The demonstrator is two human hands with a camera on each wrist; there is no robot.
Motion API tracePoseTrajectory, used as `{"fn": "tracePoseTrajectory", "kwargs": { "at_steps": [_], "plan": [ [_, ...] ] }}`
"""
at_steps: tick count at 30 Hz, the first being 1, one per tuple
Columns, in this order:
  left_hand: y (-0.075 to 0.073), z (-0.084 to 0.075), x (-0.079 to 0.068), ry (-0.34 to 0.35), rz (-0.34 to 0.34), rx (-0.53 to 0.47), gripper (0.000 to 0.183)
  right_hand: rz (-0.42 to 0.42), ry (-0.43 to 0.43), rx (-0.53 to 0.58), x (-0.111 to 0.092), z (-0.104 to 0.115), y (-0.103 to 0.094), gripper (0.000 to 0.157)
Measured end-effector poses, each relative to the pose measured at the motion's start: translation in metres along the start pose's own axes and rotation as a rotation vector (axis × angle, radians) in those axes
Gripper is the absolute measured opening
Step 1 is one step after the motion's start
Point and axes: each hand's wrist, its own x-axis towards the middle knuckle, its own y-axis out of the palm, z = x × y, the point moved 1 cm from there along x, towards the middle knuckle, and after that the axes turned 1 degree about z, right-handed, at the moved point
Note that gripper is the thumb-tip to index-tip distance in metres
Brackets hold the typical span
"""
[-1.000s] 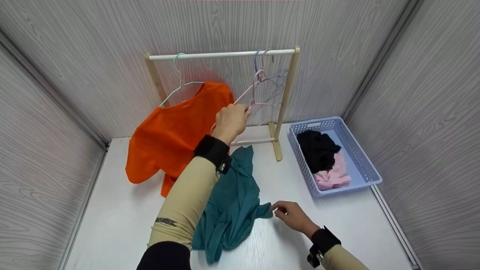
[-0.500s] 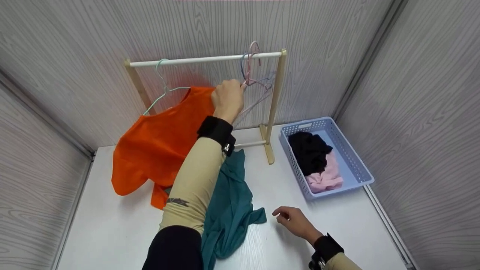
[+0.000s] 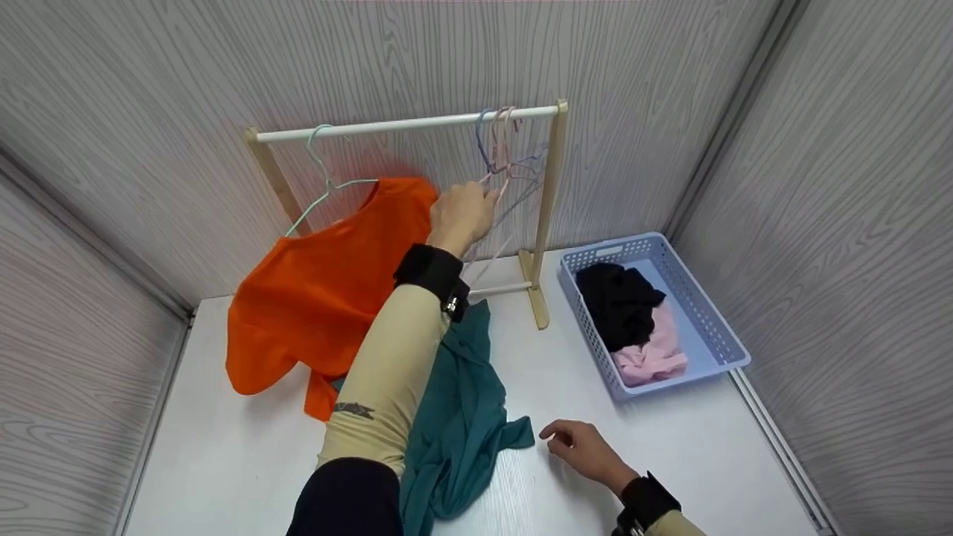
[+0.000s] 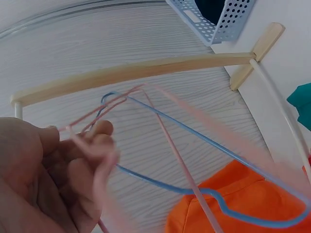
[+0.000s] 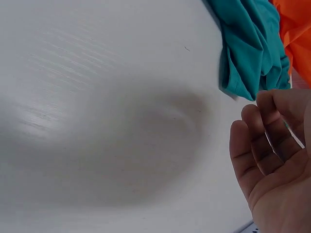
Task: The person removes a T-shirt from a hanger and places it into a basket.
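"What's closest?"

"The right hand [image 3: 588,450], fingers loosely bent and slightly apart, just beside one end of the teal garment [image 3: 461,424] crumpled on the surface [image 3: 223,461]."

"Any writing?"

"There's a dark mark [image 3: 354,410] on the left sleeve [image 3: 394,335], but I can't read it. Farther on, the basket [image 3: 698,331] holds black cloth [image 3: 618,301] and pink cloth [image 3: 655,350]; a small pale plate [image 3: 609,251] sits on its far wall, too small to read."

"And the left hand [image 3: 463,214]?"

"Thumb and fingers pinch the pale pink hanger [image 4: 101,184], right of the orange garment [image 3: 320,298] on its green hanger [image 3: 307,214]."

"Where's its hook?"

"At the white bar [image 3: 394,125], beside the blue hanger [image 4: 194,133]. Whether it rests there, I can't tell."

"What's different from half a second ago?"

"That hook stood above the bar then. Now hook and left hand are lower; the right hand is nearly where it was."
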Motion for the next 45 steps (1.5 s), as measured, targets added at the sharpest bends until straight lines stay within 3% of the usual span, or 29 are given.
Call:
{"fn": "tracePoseTrajectory", "kwargs": {
  "at_steps": [8, 14, 16, 21, 23, 25, 28, 30, 34, 37, 43, 44, 45],
  "plan": [
    [-0.007, 0.028, -0.020, 0.023, 0.041, -0.002, 0.040, 0.060, -0.032, 0.006, 0.025, 0.001, 0.007, 0.017],
    [0.002, 0.054, -0.042, 0.097, 0.121, -0.024, 0.039, 0.078, -0.071, -0.016, 0.047, 0.004, 0.012, 0.017],
    [0.008, 0.063, -0.050, 0.115, 0.163, -0.075, 0.039, 0.050, -0.067, -0.023, 0.056, 0.005, 0.012, 0.017],
    [0.027, 0.088, -0.069, 0.137, 0.352, -0.218, 0.037, -0.086, -0.016, -0.095, 0.081, 0.014, 0.014, 0.016],
    [0.035, 0.099, -0.077, 0.123, 0.407, -0.240, 0.037, -0.105, 0.009, -0.184, 0.090, 0.021, 0.018, 0.029],
    [0.042, 0.109, -0.084, 0.095, 0.429, -0.240, 0.039, -0.069, 0.037, -0.311, 0.097, 0.029, 0.026, 0.051],
    [0.053, 0.123, -0.097, 0.045, 0.455, -0.238, 0.040, 0.080, 0.060, -0.464, 0.103, 0.044, 0.042, 0.079],
    [0.061, 0.134, -0.106, 0.018, 0.477, -0.240, 0.039, 0.187, 0.091, -0.530, 0.105, 0.054, 0.057, 0.082],
    [0.076, 0.155, -0.123, -0.024, 0.490, -0.284, 0.034, 0.300, 0.160, -0.655, 0.106, 0.067, 0.082, 0.078],
    [0.086, 0.168, -0.130, -0.021, 0.465, -0.338, 0.030, 0.245, 0.106, -0.750, 0.104, 0.064, 0.088, 0.066],
    [0.093, 0.182, -0.130, 0.024, 0.395, -0.371, 0.026, 0.086, -0.053, -0.743, 0.095, 0.033, 0.068, 0.011],
    [0.093, 0.183, -0.129, 0.023, 0.388, -0.373, 0.026, 0.078, -0.067, -0.704, 0.093, 0.028, 0.061, 0.004],
    [0.093, 0.183, -0.129, 0.021, 0.381, -0.374, 0.025, 0.076, -0.082, -0.658, 0.091, 0.023, 0.051, 0.007]
  ]
}}
